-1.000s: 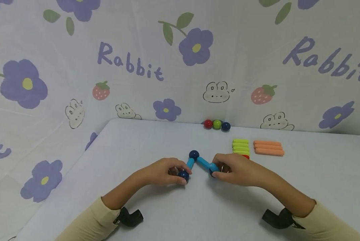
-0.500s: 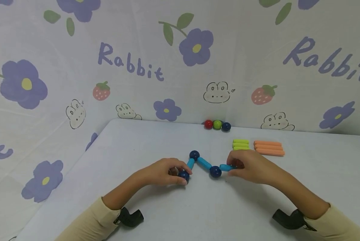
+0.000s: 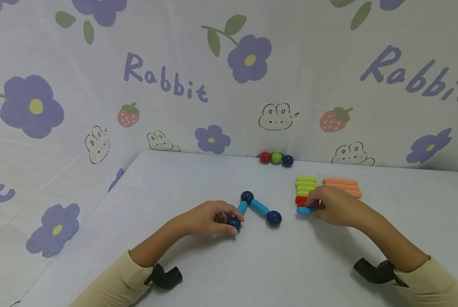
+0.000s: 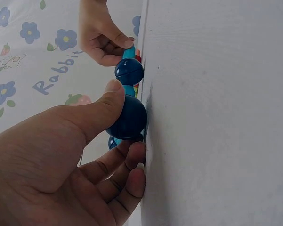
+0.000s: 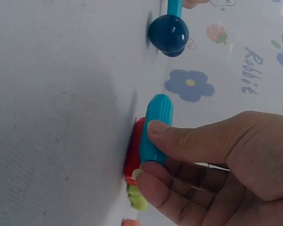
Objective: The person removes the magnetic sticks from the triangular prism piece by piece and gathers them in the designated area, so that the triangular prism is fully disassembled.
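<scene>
My right hand [image 3: 334, 207] pinches a light-blue rod [image 5: 156, 117] between thumb and fingers, right beside the red rods [image 3: 301, 200] on the table. At the lower left of a V-shaped chain, my left hand [image 3: 207, 218] holds a dark-blue ball [image 4: 129, 120] between thumb and fingers. From that ball, a short blue rod [image 3: 242, 208] runs up to the dark-blue ball at the V's tip [image 3: 246, 197]. Another blue rod [image 3: 259, 207] slopes down from there to a third dark-blue ball [image 3: 274, 218], which no hand touches.
Yellow-green rods [image 3: 306, 183] lie in a row behind the red ones, with orange rods [image 3: 340, 182] to their right. A red ball [image 3: 265, 157], a green ball [image 3: 276, 158] and a dark-blue ball [image 3: 287, 160] sit at the white table's back edge, before a printed cloth.
My right hand has pulled the blue rod away from the chain's right ball and carried it right to the red rods. The left hand and the V-shaped chain have stayed in place.
</scene>
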`<state>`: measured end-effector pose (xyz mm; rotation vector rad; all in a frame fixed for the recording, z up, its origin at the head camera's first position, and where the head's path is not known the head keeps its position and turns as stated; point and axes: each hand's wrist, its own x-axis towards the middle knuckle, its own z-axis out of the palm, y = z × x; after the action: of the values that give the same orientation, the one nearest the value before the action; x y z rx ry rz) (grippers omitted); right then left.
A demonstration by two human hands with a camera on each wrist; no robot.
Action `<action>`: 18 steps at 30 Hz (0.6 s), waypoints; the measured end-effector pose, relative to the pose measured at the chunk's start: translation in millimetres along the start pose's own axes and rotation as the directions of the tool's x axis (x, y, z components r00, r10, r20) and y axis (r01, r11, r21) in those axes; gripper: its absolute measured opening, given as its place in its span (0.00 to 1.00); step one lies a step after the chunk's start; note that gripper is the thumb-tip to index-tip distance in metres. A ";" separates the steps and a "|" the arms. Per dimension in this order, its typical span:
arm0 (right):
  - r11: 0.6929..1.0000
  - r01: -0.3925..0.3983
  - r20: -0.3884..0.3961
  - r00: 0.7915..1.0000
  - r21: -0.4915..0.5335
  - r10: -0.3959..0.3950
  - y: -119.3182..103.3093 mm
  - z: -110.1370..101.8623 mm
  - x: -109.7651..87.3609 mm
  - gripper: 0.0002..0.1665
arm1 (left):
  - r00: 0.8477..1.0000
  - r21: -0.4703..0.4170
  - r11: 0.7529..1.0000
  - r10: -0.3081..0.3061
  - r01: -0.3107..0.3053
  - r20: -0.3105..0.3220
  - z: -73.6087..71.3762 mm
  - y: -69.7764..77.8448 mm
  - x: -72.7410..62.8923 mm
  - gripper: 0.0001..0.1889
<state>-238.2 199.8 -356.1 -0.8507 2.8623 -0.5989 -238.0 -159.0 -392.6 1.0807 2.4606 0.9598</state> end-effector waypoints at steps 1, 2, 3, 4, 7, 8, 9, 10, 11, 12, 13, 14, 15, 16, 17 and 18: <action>1.000 -0.008 0.004 1.000 0.001 0.008 0.4 0.4 0.3 0.10 | 1.000 -0.002 1.000 -0.003 0.003 0.000 0.0 0.1 0.0 0.17; 1.000 -0.018 0.008 1.000 0.002 0.018 0.7 1.0 0.7 0.10 | 1.000 -0.003 1.000 -0.005 0.005 0.000 0.1 0.2 0.0 0.17; 1.000 -0.030 0.013 0.999 0.003 0.030 0.9 1.6 1.2 0.10 | 1.000 -0.005 1.000 -0.007 0.007 0.000 0.2 0.2 0.0 0.17; 0.999 -0.042 0.019 0.999 0.004 0.042 0.9 2.2 1.5 0.11 | 1.000 -0.006 1.000 -0.010 0.010 -0.001 0.2 0.3 0.0 0.17; 0.997 -0.075 0.036 0.997 0.008 0.075 1.2 3.3 1.9 0.11 | 1.000 -0.006 1.000 -0.015 0.015 -0.002 0.1 0.5 -0.3 0.17; 0.997 -0.081 0.038 0.996 0.007 0.081 1.5 3.4 1.8 0.11 | 1.000 -0.005 1.000 -0.015 0.015 -0.002 0.0 0.7 -0.3 0.17; 0.996 -0.084 0.039 0.996 0.009 0.084 2.0 3.2 1.7 0.11 | 1.000 -0.004 1.000 -0.016 0.016 -0.002 0.0 0.9 -0.3 0.17; 0.996 -0.083 0.039 0.996 0.009 0.083 2.4 3.0 1.6 0.12 | 1.000 -0.003 1.000 -0.019 0.019 -0.002 0.0 1.0 -0.3 0.17; 0.997 -0.082 0.038 0.996 0.010 0.082 2.8 2.6 1.6 0.12 | 1.000 -0.002 1.000 -0.022 0.022 -0.002 -0.1 1.3 -0.4 0.17; 0.997 -0.081 0.036 0.996 0.011 0.081 3.3 2.3 1.5 0.12 | 1.000 0.001 1.000 -0.027 0.027 -0.001 0.1 1.3 -0.3 0.17; 0.997 -0.078 0.033 0.996 0.009 0.078 3.9 2.2 1.6 0.12 | 1.000 0.002 1.000 -0.031 0.031 0.000 0.3 1.3 -0.3 0.17; 0.997 -0.077 0.033 0.996 0.007 0.077 4.6 2.3 1.8 0.12 | 0.999 0.003 0.999 -0.033 0.033 -0.001 0.3 1.5 -0.3 0.17; 0.997 -0.077 0.032 0.996 0.006 0.077 5.1 2.3 1.9 0.12 | 0.999 0.003 0.999 -0.035 0.035 -0.001 0.4 1.6 -0.4 0.17; 0.997 -0.080 0.033 0.996 0.004 0.080 5.5 2.3 1.9 0.12 | 0.999 0.002 0.999 -0.035 0.035 -0.001 0.6 1.7 -0.4 0.17; 0.997 -0.083 0.032 0.996 0.001 0.083 6.1 2.5 2.0 0.12 | 0.999 0.002 0.999 -0.034 0.034 -0.001 0.6 1.8 -0.4 0.17; 0.996 -0.086 0.033 0.996 -0.001 0.086 6.6 2.7 2.2 0.12 | 0.999 0.000 0.999 -0.032 0.032 -0.001 0.8 1.8 -0.3 0.17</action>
<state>-242.8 202.8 -361.2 -0.7266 2.8520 -0.5697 -236.5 -158.0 -392.0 1.0377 2.4714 0.9511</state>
